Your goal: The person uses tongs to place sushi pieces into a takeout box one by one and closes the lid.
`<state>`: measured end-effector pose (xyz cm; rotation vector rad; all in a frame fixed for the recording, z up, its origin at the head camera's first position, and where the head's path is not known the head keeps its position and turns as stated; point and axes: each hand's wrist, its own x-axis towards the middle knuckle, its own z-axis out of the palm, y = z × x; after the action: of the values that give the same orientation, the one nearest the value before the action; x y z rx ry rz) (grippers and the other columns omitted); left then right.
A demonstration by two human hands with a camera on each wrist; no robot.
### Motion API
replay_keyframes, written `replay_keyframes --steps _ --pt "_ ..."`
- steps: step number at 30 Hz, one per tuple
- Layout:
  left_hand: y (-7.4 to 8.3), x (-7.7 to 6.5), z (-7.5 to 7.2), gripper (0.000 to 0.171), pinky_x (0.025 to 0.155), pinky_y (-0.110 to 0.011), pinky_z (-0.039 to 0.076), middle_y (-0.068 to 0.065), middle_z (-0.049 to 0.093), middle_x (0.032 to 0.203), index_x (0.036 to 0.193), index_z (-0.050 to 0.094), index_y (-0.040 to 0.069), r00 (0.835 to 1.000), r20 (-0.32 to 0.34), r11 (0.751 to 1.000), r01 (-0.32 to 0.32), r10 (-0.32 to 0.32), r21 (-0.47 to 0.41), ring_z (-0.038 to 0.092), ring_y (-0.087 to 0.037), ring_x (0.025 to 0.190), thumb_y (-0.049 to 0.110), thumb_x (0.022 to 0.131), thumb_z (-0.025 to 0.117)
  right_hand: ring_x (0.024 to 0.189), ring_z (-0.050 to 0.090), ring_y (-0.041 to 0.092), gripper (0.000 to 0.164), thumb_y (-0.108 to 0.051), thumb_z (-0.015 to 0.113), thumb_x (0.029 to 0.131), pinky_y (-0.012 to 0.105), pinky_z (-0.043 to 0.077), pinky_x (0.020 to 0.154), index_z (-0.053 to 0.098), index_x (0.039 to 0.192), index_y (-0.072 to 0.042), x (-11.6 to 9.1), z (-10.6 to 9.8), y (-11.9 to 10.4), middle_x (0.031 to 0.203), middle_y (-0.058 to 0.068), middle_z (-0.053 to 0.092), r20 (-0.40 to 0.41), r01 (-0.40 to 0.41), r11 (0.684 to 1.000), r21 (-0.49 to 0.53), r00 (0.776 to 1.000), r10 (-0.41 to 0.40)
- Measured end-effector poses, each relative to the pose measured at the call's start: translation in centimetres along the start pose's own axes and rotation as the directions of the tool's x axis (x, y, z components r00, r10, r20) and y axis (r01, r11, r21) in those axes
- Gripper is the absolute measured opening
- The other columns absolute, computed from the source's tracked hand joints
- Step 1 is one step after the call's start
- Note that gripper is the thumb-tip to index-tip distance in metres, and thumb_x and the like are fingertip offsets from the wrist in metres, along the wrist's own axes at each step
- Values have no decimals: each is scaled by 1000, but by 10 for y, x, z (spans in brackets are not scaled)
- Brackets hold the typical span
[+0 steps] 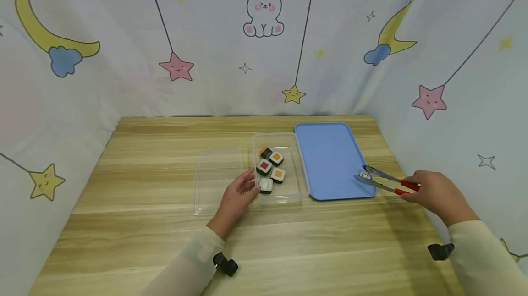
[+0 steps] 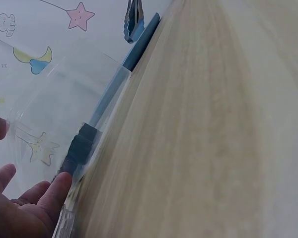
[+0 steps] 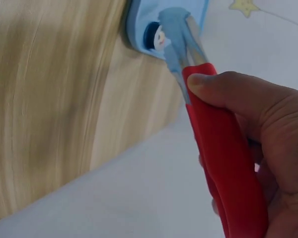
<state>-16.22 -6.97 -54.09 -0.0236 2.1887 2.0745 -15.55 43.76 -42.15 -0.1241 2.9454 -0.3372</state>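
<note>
Sushi piece (image 3: pixel 159 37) partly behind tongs (image 3: pixel 208 106)

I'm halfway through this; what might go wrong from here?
The roll between the tips of the tongs could slip, since round sides may give little purchase. It also sits near the tray's corner, so a sideways nudge by the right hand might push it against or over the rim. The left hand is at only one side of the clear container, so a bump might slide it.
</note>
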Motion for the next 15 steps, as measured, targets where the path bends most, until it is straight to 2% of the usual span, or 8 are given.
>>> replay_keyframes --steps 6,11,15 --pt "0 1 1 58 106 -49 48 -13 59 144 152 54 19 1000 -5 1000 -6 6 18 60 -29 129 17 97 74 74 59 21 47 -25 90 79 41 51 65 76 113 5 -1 -2 0 89 8 69 9 19 999 -38 1000 -19" --pt "-1 1 1 58 106 -48 48 -12 59 145 152 54 20 1000 -5 1000 10 -10 14 59 -29 130 17 98 74 75 59 23 48 -24 89 80 45 51 66 75 114 6 -2 -1 2 89 8 69 -1 15 1000 -21 1000 -15" --pt "-3 2 1 58 106 -49 48 -12 59 145 152 54 20 1000 -4 1000 4 -4 16 60 -29 130 17 98 74 76 60 24 48 -23 88 81 40 50 64 74 116 7 -2 -1 1 91 10 69 -34 23 1000 12 999 -23"
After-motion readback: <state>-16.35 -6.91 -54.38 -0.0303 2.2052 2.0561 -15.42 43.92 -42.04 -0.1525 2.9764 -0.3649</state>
